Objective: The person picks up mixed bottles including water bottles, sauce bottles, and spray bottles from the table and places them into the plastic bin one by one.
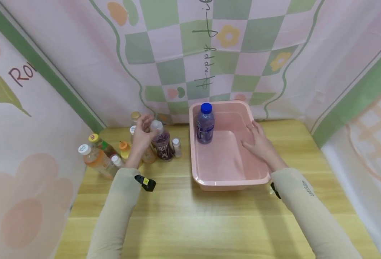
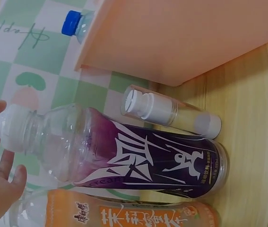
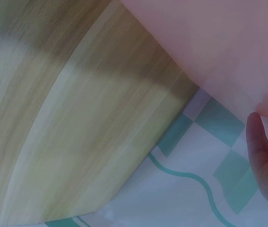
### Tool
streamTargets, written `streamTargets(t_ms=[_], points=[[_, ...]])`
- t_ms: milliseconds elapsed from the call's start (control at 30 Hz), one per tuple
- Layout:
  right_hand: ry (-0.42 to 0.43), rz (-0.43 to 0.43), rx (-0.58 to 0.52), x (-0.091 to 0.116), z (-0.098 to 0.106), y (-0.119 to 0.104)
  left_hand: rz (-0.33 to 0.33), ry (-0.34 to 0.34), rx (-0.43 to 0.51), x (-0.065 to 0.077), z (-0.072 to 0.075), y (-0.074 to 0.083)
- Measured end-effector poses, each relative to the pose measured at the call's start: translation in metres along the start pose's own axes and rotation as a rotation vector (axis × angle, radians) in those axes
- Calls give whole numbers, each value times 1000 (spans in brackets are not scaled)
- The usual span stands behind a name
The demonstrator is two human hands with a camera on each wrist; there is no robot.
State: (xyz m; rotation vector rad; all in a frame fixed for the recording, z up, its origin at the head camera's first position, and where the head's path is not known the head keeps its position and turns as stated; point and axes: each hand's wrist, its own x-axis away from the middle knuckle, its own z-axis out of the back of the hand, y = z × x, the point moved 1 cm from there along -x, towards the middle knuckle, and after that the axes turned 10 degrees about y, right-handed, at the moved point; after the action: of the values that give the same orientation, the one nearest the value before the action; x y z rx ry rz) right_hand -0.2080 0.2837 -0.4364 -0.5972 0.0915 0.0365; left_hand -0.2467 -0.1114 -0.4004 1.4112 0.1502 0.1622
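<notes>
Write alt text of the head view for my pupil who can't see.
A person's left hand is at the cap of a purple bottle, beside other bottles. The right hand is at a pink tub; a blue-capped bottle stands inside.

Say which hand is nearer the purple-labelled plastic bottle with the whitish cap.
Left: the left hand is at the cap of the bottle; the right hand is farther off, at the right side of the pink rectangular plastic basin.

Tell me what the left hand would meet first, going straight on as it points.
The left hand would probably meet the pale cap of the purple bottle first; whether they already touch is unclear.
</notes>
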Motion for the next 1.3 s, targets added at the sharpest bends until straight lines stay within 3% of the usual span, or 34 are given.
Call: streamTargets(t_ms=[233,767,1300], points=[[18,15,-10,0,-1,0,4,-27,-19,0,-3,-4],[32,20,-15,0,-2,1,-18,-18,-18,1,-6,-9],[23,11,-15,-1,-2,2,-109,14,-33,6,-11,-12]])
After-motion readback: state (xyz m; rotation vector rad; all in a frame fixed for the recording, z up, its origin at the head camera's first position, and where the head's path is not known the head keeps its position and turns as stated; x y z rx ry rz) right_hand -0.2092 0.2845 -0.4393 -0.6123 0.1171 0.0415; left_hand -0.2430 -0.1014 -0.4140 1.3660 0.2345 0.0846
